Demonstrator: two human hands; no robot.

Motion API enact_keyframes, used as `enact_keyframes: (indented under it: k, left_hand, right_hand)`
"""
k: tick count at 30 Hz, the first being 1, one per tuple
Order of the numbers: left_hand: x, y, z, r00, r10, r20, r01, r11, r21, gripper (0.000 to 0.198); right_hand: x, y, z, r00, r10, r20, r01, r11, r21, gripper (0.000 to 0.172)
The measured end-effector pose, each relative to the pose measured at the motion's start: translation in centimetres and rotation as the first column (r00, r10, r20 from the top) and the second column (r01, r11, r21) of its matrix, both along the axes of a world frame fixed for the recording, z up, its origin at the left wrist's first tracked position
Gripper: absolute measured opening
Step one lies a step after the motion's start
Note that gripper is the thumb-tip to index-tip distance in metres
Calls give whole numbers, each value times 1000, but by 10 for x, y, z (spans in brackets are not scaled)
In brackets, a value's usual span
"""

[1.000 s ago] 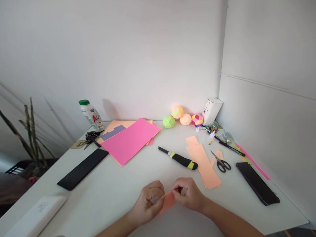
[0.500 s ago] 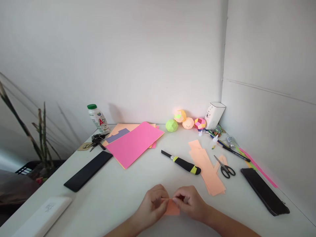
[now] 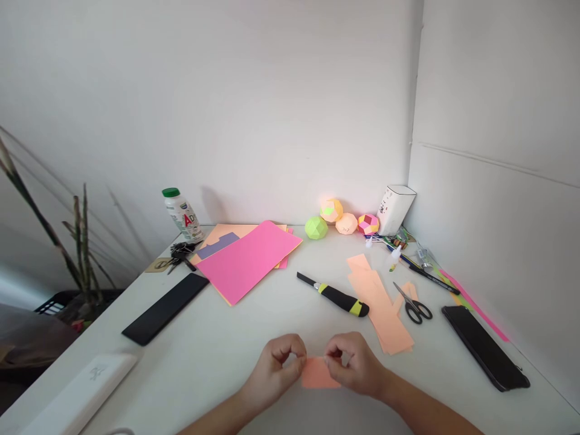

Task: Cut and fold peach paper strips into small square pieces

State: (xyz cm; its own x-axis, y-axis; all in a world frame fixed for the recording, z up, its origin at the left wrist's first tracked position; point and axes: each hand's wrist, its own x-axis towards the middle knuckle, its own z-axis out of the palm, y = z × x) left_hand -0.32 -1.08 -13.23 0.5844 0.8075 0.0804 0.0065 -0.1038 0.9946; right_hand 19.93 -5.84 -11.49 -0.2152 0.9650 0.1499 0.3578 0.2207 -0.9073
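Observation:
Between my two hands is a small rectangular piece of peach paper (image 3: 319,376), close to the table's near side. My left hand (image 3: 278,368) pinches its upper left edge between thumb and index finger. At the upper right edge, the thumb and fingertips of my right hand (image 3: 356,365) grip the same piece. Beyond my right hand lie several peach paper strips (image 3: 378,308), overlapping each other. A black and yellow utility knife (image 3: 335,296) rests just left of the strips, and black-handled scissors (image 3: 415,307) lie to their right on smaller peach scraps.
Pink and other coloured sheets (image 3: 249,260) lie at the back left near a white bottle (image 3: 183,214). Faceted paper balls (image 3: 316,228) sit by the wall. A black flat case (image 3: 165,308) and a white box (image 3: 84,393) are at left; a black pouch (image 3: 484,347) lies right.
My hands have moved slightly apart, so more of the peach paper's top edge shows between them. The camera view has shifted slightly; the other things stay put.

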Motion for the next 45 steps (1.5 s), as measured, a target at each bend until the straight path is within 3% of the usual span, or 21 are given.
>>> enact_keyframes:
  k: [5,10,12,20,29,33,36,38,39,41,44,45]
  left_hand:
    - [-3,7,3,997,76,23,-72,989,-128,25]
    - [8,-6,6,990,-133,-49,114,949,-293,43]
    - [10,-10,5,983,-157,-93,117,934,-339,45]
    - [4,2,2,994,-51,-100,11,930,-368,46]
    - [7,0,0,988,-69,-139,19,943,-333,50]
    - [4,2,-4,980,-32,-195,-8,979,-204,47]
    - [1,6,-9,973,47,-228,-56,998,-33,45]
    - [-1,8,-13,962,105,-252,-69,987,145,38]
    - [-2,10,-16,954,139,-265,-71,965,251,33]
    - [-5,13,-22,927,242,-286,-76,869,489,31]
    - [-10,21,-29,889,364,-279,-110,760,641,35]
    - [-13,26,-31,851,430,-302,-94,689,719,37]
  right_hand:
    - [11,6,5,991,-111,-77,104,991,-88,16]
    - [3,6,1,982,-133,-137,108,978,-177,22]
    - [2,6,0,977,-134,-164,98,973,-207,25]
    - [21,14,-3,959,-176,-223,130,969,-209,35]
    - [12,10,-8,994,-63,-92,47,985,-166,35]
    - [24,16,-7,981,-162,103,163,987,-8,33]
    - [43,28,-12,896,-353,269,303,930,210,22]
    - [53,37,-18,828,-424,366,320,894,313,24]
    - [56,41,-21,800,-438,411,309,887,344,27]
    - [58,46,-29,755,-438,487,269,885,380,29]
    - [58,51,-34,695,-455,556,238,876,420,31]
    - [60,51,-33,669,-481,567,252,864,436,32]
